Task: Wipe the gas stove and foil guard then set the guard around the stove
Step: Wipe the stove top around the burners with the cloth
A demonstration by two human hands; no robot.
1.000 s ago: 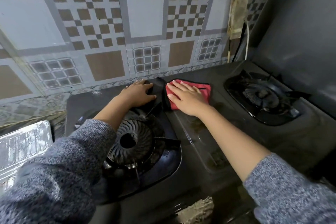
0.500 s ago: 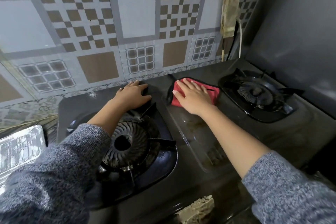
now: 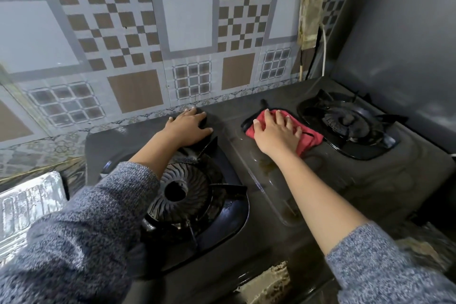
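Foil guard (image 3: 27,207) lies flat at far left edge, on the counter beside the stove (image 3: 357,187), partly cut off by frame and partly covered by the left grey sleeve (image 3: 81,234); not set around the stove. Stove is a dark two-burner unit running from left of centre to right, back edge against the patterned tile wall (image 3: 148,39). Left burner (image 3: 180,192) sits in its black tray with pan-support prongs, left forearm passing over its near-left side. Left hand (image 3: 188,128) is behind that burner at the stove's back edge, palm down, fingers spread flat on the dark top, gripping nothing, just pressed on the surface. Centre strip of stove top between burners looks wet or smeared, with brownish stains below the right wrist. Right hand (image 3: 277,134) is palm down, fingers splayed open, pressing flat on a red cloth (image 3: 309,139) on the stove top; it pins the cloth under palm rather than pinching it. Cloth sticks out at the hand's right and at its back-left corner, and its right edge lies just beside the right burner tray. Right burner (image 3: 344,122) is near the stove's back right, untouched. A dirty pale strip (image 3: 312,2) hangs on the wall above it with cables (image 3: 320,54) running down. Grey wall (image 3: 407,32) at far right. Right grey sleeve (image 3: 385,266) fills bottom right.
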